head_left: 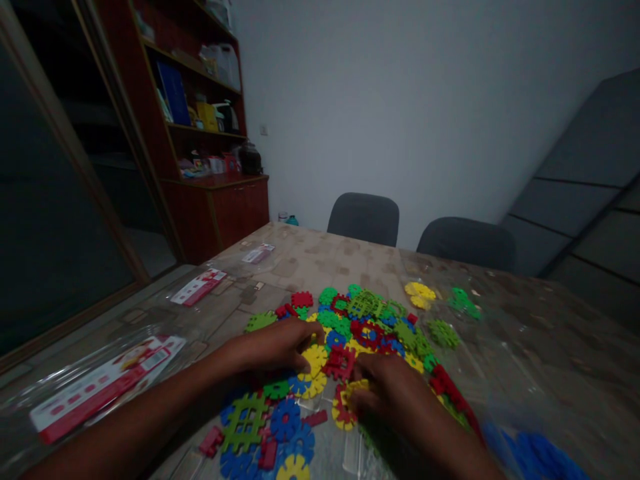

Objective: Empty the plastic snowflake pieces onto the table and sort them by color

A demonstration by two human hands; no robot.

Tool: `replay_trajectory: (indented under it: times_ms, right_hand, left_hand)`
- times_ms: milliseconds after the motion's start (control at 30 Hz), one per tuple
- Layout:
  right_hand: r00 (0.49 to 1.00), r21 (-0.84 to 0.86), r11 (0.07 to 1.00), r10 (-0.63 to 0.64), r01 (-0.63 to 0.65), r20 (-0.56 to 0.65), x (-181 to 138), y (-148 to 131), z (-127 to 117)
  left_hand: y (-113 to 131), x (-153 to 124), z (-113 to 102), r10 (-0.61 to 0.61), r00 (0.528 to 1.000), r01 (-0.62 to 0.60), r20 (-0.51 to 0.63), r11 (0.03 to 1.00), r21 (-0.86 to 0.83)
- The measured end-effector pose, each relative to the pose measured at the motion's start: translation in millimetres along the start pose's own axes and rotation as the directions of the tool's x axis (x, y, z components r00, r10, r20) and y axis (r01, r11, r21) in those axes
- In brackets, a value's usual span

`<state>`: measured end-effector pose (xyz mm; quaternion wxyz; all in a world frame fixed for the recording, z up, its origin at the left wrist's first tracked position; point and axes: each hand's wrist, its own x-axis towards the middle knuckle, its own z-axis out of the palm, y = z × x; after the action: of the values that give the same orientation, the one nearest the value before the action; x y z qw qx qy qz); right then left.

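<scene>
Loose plastic building pieces lie heaped between my hands. My left hand point(287, 341) is on the left of the heap, its thumb and forefinger curled around the edge of a yellow notched disc point(316, 359). To the right, my right hand point(385, 380) pinches a yellow piece point(359, 385), seen only in part; it looks like another notched disc. Just below that piece, a red and yellow disc point(344, 412) shows. Between the two hands sits a red interlocking block point(340, 363). Nearer me lie a green lattice square point(246, 421) and a blue notched disc point(285, 419).
Clear plastic packs with red and white labels point(107, 387) line the table's left side. A yellow disc group point(420, 294) and blue pieces in clear plastic point(540, 457) lie to the right. Two grey chairs point(364, 217) stand behind the table point(310, 257); a wooden cabinet point(235, 203) is at left.
</scene>
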<state>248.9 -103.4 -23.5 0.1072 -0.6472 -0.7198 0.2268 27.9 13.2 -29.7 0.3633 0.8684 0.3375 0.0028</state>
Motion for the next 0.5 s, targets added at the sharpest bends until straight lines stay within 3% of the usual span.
replay_trajectory:
  times_ms: [200,400,500]
  right_hand:
    - [0.968,0.015,1.000,-0.009,0.006,0.251,-20,-13,5]
    - [0.994,0.017,0.996,-0.084,0.083,0.063,-11,-1,5]
    - [0.995,0.017,0.997,-0.080,0.080,0.057,-9,1,2]
  left_hand:
    - [-2,-2,-2,0.041,0.999,-0.041,0.021,0.999,-0.008]
    - [2,-6,-6,0.026,0.997,-0.025,0.068,0.999,-0.024]
    - [1,-7,-9,0.034,0.994,-0.030,0.104,0.999,-0.041]
